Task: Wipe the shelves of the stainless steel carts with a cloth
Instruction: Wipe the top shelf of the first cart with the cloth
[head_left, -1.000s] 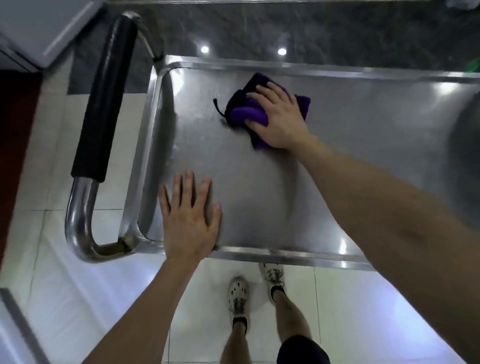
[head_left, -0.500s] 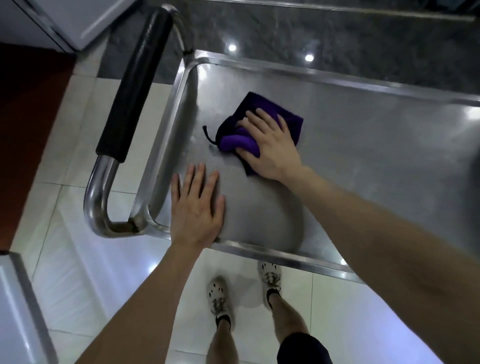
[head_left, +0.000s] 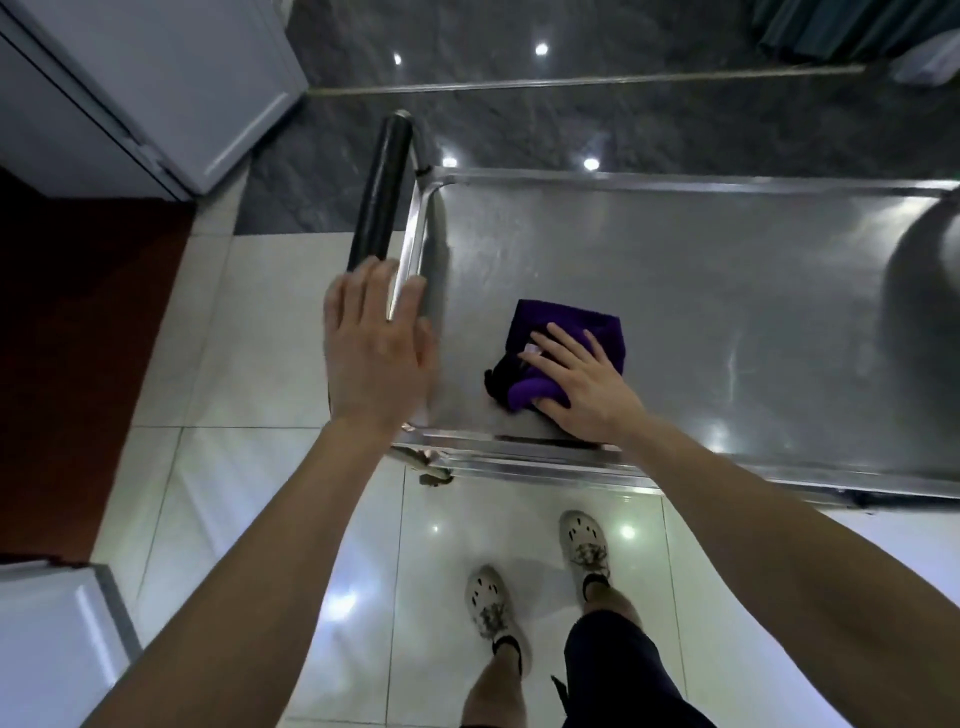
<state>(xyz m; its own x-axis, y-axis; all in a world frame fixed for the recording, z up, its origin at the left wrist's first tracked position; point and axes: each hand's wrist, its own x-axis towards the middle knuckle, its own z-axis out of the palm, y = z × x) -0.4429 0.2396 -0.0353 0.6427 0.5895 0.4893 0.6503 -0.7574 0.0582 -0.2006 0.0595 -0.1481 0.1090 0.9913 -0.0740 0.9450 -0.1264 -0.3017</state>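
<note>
Head view: your right hand (head_left: 576, 387) presses the purple cloth (head_left: 569, 322) flat, fingers spread, on the cart's top shelf (head_left: 701, 312), just inside the front rim (head_left: 519, 460) near the left corner. Your left hand (head_left: 374, 353), fingers straight and holding nothing, is over the left rim, at the black handle grip (head_left: 382, 192). Bare shelf runs rightward.

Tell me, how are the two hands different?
The right hand presses on the purple cloth; the left hand has no cloth. The right hand is inside the cart shelf; the left hand is over its edge, by the black handle. Both are bare, fingers straight.
</note>
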